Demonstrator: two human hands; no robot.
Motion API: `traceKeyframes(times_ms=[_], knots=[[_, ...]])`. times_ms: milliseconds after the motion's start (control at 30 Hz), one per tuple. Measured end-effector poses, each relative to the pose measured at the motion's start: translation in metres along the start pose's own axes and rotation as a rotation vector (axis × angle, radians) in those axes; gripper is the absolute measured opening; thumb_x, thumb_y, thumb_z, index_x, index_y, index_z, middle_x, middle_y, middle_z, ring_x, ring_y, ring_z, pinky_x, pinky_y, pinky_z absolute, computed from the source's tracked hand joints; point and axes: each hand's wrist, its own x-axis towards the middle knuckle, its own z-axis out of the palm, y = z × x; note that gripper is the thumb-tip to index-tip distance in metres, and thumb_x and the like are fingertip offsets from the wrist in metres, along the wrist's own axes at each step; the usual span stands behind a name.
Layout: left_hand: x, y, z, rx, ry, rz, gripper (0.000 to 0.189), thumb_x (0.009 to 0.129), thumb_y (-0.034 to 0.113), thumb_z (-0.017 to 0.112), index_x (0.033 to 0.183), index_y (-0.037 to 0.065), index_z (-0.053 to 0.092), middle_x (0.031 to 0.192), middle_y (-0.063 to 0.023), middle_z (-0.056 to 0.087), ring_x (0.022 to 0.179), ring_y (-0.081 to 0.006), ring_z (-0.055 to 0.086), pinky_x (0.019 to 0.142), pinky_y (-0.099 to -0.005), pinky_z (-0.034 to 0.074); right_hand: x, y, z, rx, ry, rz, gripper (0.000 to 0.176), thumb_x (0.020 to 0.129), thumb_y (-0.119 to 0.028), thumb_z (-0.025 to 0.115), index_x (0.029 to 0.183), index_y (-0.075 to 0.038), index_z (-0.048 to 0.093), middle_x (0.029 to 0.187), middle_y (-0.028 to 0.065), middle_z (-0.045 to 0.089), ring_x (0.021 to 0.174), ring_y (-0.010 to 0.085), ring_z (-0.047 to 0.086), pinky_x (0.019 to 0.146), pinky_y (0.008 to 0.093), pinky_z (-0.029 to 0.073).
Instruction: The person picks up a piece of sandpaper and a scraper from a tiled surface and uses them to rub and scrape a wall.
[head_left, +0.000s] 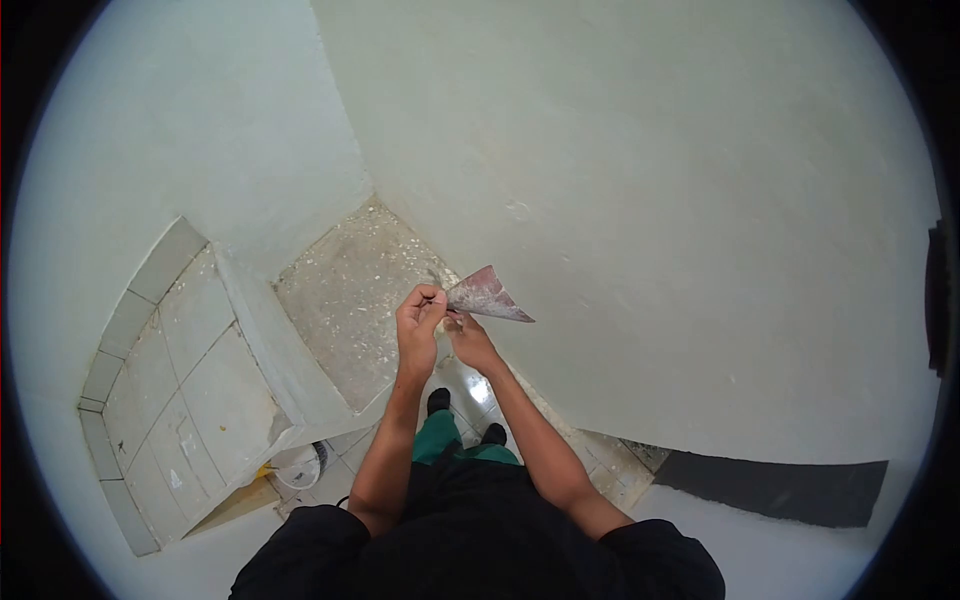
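Observation:
A putty knife (487,297) with a broad, reddish stained blade is held up in front of me, close to a pale green plastered wall (650,200). My right hand (470,338) grips its handle from below. At the blade's base, the fingers of my left hand (418,312) pinch or rub the metal. Both forearms rise from my dark shirt at the bottom of the view. The handle itself is mostly hidden by my fingers.
Below me lies a dusty concrete floor (350,290) speckled with plaster. A tiled step or ledge (190,380) rises at the left. A white bucket (300,465) stands near its base. A dark strip (780,490) runs along the wall's foot at the right.

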Motion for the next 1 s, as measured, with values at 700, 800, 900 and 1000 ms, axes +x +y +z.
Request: traceKeyframes(times_ms=[700, 800, 900, 1000], knots=[[0.112, -0.010, 0.036, 0.057, -0.751, -0.087, 0.010, 0.097, 0.011, 0.066, 0.096, 0.001, 0.065, 0.090, -0.0025, 0.063, 0.083, -0.0110, 0.058, 0.077, -0.0258, 0.048, -0.062, -0.185, -0.121, -0.050, 0.311, 0.203, 0.034, 0.103, -0.029, 0.059, 0.111, 0.002, 0.067, 0.085, 0.0037, 0.063, 0.077, 0.0120, 0.056, 0.071, 0.0299, 0.047], [0.110, -0.011, 0.053, 0.026, -0.813, 0.058, 0.009, 0.095, 0.009, 0.068, 0.095, 0.000, 0.067, 0.096, -0.0067, 0.063, 0.090, -0.0157, 0.062, 0.083, -0.0285, 0.050, -0.062, -0.185, -0.121, -0.456, 0.541, -0.167, 0.026, 0.098, -0.018, 0.066, 0.114, 0.002, 0.067, 0.100, 0.0102, 0.069, 0.090, 0.0196, 0.064, 0.081, 0.0325, 0.051], [0.110, -0.012, 0.066, 0.009, -0.856, 0.109, 0.006, 0.093, 0.005, 0.069, 0.093, 0.000, 0.069, 0.099, -0.0088, 0.066, 0.095, -0.0185, 0.064, 0.085, -0.0306, 0.051, -0.065, -0.192, -0.111, -0.676, 0.696, -0.347, 0.030, 0.093, -0.008, 0.067, 0.122, 0.000, 0.066, 0.121, 0.0178, 0.066, 0.110, 0.0312, 0.064, 0.094, 0.0388, 0.052], [0.116, -0.005, 0.075, 0.076, -0.903, 0.163, 0.002, 0.089, 0.000, 0.069, 0.090, 0.000, 0.071, 0.104, -0.0091, 0.069, 0.096, -0.0200, 0.066, 0.085, -0.0316, 0.052, -0.072, -0.194, -0.104, -0.576, 0.653, -0.240, 0.036, 0.092, -0.003, 0.066, 0.128, -0.001, 0.063, 0.133, 0.0206, 0.061, 0.122, 0.0358, 0.061, 0.100, 0.0415, 0.050]])
